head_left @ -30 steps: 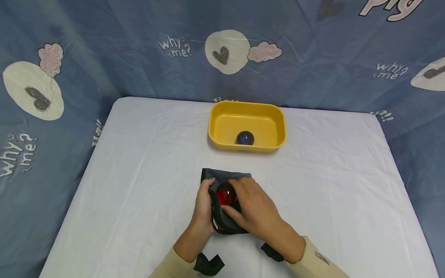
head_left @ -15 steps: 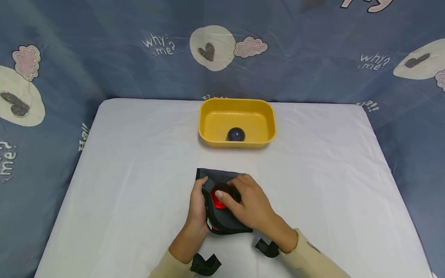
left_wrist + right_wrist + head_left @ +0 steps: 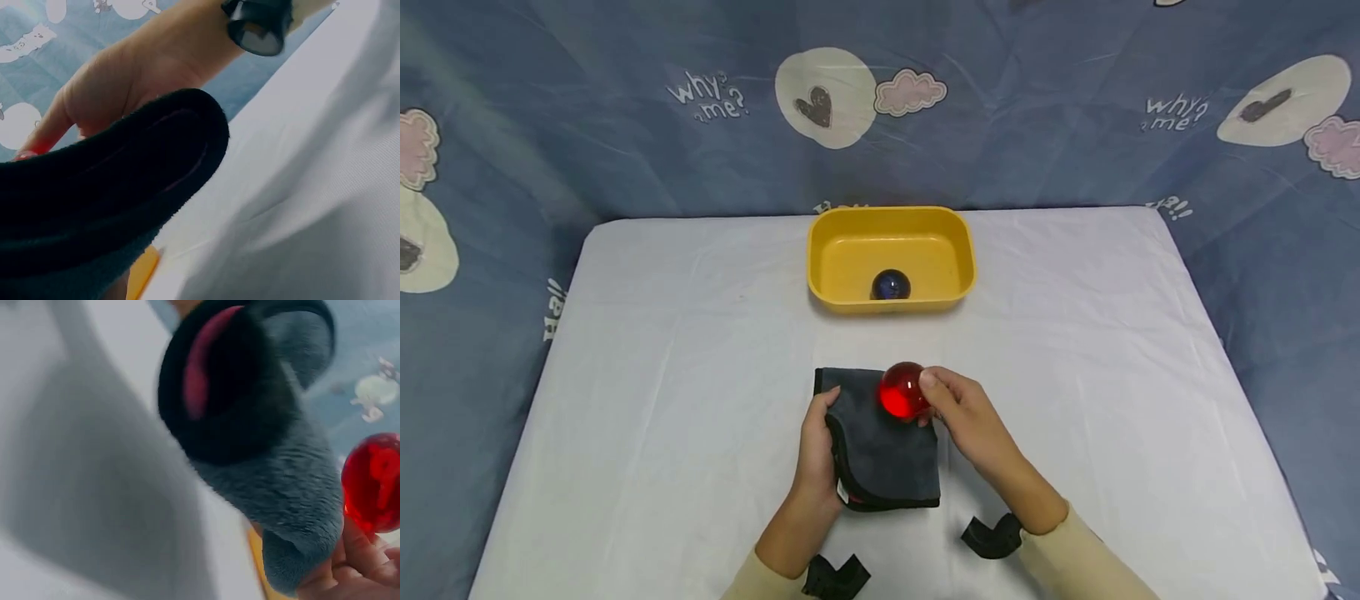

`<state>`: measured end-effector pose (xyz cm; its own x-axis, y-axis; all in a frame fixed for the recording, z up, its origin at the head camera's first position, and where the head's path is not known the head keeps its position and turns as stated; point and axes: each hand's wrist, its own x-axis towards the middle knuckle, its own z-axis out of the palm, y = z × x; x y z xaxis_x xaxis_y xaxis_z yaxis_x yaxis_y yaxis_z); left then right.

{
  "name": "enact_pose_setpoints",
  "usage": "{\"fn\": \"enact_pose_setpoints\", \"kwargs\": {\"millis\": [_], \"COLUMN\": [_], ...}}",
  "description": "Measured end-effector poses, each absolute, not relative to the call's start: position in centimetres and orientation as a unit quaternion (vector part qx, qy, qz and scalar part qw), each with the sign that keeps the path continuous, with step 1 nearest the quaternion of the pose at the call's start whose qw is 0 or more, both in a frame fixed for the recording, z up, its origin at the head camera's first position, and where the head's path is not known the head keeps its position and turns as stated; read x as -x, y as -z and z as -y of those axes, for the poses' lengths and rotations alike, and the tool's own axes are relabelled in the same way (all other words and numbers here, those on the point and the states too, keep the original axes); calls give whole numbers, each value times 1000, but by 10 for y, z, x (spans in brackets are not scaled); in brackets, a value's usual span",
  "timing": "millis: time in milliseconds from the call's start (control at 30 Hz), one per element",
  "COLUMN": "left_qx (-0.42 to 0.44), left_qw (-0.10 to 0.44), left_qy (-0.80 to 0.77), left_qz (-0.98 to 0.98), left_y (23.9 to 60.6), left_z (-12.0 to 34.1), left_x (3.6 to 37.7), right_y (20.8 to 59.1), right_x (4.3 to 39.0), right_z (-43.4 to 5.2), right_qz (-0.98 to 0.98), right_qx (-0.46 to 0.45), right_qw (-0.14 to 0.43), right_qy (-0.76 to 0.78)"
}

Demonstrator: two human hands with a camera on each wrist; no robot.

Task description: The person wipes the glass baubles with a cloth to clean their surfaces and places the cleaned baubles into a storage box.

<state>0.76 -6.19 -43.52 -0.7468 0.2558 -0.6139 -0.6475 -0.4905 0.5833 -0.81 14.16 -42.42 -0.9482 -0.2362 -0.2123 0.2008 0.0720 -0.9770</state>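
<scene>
A clear red ball (image 3: 902, 391) is pinched at the fingertips of my right hand (image 3: 973, 417), over the upper right part of a folded cloth. The cloth (image 3: 891, 458) is dark grey and fuzzy with black edging, and a small white label shows at its left edge. My left hand (image 3: 820, 450) grips the cloth by its left side, thumb on top and the other fingers hidden beneath. Reddish pink shows inside the fold of the cloth (image 3: 256, 425) in the right wrist view. The left wrist view catches only a sliver of the ball (image 3: 26, 155).
Beyond the cloth stands a yellow tray (image 3: 891, 307) with a dark blue ball (image 3: 891, 285) inside, near its front wall. A white sheet (image 3: 1075, 375) covers the table. Blue printed fabric (image 3: 1037, 125) hangs behind and at both sides.
The red ball has come up out of the cloth's fold in my right hand, toward the upper right. The fold has flattened, while my left hand keeps its grip. The head view has shifted slightly.
</scene>
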Motion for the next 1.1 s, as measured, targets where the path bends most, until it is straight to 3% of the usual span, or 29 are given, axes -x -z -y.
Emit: {"fn": "enact_pose_setpoints", "kwargs": {"millis": [200, 567, 700, 833, 933, 1100], "left_qx": [245, 243, 235, 243, 246, 240], "left_qw": [264, 247, 240, 226, 226, 235], "left_qy": [-825, -831, -834, -828, -826, -827], "left_qz": [-436, -436, -438, -451, -454, -450], "left_y": [434, 437, 438, 439, 440, 440], "left_z": [65, 67, 68, 72, 75, 81], "left_x": [-7, -5, -5, -6, -7, -8], "right_y": [420, 410, 414, 416, 414, 408], "right_x": [23, 67, 81, 100, 117, 140], "right_z": [-154, -183, -189, -191, -189, -180], "right_qz": [-571, -542, -656, -826, -899, -952], "right_qx": [-7, -123, -107, -31, 34, 103], "right_qw": [149, -16, -75, -127, -118, -20], "right_qy": [808, 831, 743, 548, 421, 288]}}
